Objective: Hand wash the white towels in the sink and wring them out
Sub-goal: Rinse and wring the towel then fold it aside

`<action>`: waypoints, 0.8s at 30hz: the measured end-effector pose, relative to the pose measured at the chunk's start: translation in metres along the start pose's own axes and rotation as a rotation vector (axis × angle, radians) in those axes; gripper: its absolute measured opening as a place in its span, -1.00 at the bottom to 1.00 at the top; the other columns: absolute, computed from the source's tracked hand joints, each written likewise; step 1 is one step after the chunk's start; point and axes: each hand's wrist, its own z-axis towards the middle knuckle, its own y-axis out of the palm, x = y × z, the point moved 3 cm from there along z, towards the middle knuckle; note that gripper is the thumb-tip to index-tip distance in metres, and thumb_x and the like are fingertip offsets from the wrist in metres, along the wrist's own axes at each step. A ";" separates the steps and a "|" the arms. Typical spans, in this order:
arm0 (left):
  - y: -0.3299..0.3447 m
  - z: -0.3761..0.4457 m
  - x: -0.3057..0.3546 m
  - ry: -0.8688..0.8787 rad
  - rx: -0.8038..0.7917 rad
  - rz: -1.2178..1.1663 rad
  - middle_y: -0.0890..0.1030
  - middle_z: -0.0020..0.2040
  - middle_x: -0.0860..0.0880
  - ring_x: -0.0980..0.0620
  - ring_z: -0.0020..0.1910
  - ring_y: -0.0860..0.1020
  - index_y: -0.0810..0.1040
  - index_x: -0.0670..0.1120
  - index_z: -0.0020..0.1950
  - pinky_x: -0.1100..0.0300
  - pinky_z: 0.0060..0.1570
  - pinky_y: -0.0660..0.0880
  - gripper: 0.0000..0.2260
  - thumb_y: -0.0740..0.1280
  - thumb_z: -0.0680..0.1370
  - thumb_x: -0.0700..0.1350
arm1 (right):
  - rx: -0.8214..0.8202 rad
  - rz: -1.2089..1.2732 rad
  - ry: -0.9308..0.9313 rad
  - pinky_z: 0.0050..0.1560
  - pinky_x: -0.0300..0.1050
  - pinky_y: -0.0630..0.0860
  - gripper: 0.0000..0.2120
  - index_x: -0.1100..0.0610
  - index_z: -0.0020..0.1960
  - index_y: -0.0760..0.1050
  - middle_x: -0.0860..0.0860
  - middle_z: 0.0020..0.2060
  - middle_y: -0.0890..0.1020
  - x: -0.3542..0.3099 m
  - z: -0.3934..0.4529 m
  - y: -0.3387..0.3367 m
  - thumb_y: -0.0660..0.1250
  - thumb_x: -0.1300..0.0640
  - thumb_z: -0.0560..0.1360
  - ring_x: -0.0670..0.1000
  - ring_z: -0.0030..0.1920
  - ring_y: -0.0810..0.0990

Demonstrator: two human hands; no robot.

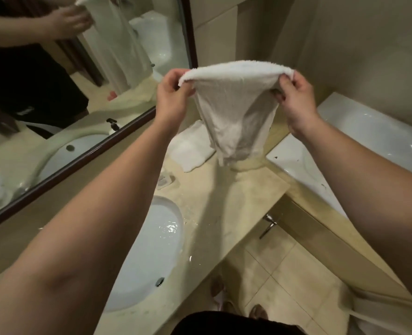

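Head view: left hand (173, 93) and right hand (294, 93) each pinch a top corner of a white towel (236, 112), stretched between them, hanging over the bench (224, 201). Folded towels (190, 148) lie behind; the sink (152, 250) holds water.

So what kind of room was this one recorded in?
A bathroom, possibly a hotel's: an oval sink set in a beige counter, a framed wall mirror and a white bathtub alongside.
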 end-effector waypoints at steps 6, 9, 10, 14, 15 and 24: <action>-0.016 -0.035 -0.070 -0.178 0.015 0.004 0.57 -0.18 0.05 0.23 -0.22 0.52 0.56 -0.11 -0.08 0.25 -0.08 0.47 -0.83 0.26 0.54 -0.35 | 0.152 -0.135 0.163 -0.03 -0.08 0.50 -0.78 0.06 -0.24 0.51 -0.03 -0.27 0.57 0.071 -0.016 0.017 0.19 0.24 0.53 -0.01 -0.15 0.54; -0.019 -0.086 -0.124 -0.320 -0.018 0.043 0.52 -0.21 0.06 0.32 -0.30 0.47 0.52 -0.09 -0.15 0.37 -0.23 0.36 -0.75 0.20 0.53 -0.41 | 0.218 -0.320 0.327 -0.10 -0.07 0.46 -0.77 0.14 -0.23 0.54 0.08 -0.23 0.59 0.130 -0.053 0.006 0.19 0.18 0.55 0.06 -0.14 0.55; -0.021 -0.104 -0.141 -0.402 -0.035 0.059 0.52 -0.21 0.05 0.34 -0.31 0.47 0.52 -0.09 -0.16 0.38 -0.25 0.36 -0.74 0.20 0.52 -0.42 | 0.231 -0.376 0.373 -0.13 -0.07 0.45 -0.75 0.18 -0.24 0.54 0.12 -0.25 0.59 0.148 -0.068 0.000 0.20 0.15 0.54 0.08 -0.18 0.55; -0.026 -0.159 -0.196 -0.655 -0.171 0.147 0.53 -0.26 0.02 0.10 -0.26 0.46 0.54 -0.08 -0.25 0.21 -0.25 0.35 -0.90 0.22 0.37 -0.18 | 0.233 -0.547 0.574 -0.21 -0.04 0.45 -0.58 0.36 -0.21 0.56 0.18 -0.34 0.55 0.200 -0.106 -0.020 0.23 -0.03 0.45 0.15 -0.26 0.54; -0.026 -0.166 -0.205 -0.687 -0.200 0.161 0.53 -0.27 0.02 0.08 -0.25 0.45 0.54 -0.08 -0.25 0.19 -0.24 0.35 -0.90 0.22 0.37 -0.17 | 0.188 -0.601 0.627 -0.21 -0.04 0.46 -0.59 0.34 -0.19 0.56 0.17 -0.33 0.55 0.208 -0.110 -0.024 0.24 -0.02 0.50 0.16 -0.26 0.53; -0.010 -0.140 -0.270 -0.911 0.066 0.217 0.60 -0.08 0.02 0.08 -0.15 0.51 0.59 -0.09 0.03 0.21 -0.16 0.45 -0.90 0.29 0.58 -0.19 | -0.070 -0.866 0.628 -0.31 -0.02 0.25 -0.65 0.24 -0.35 0.41 0.10 -0.40 0.45 0.271 -0.055 -0.014 0.20 0.13 0.59 0.17 -0.26 0.46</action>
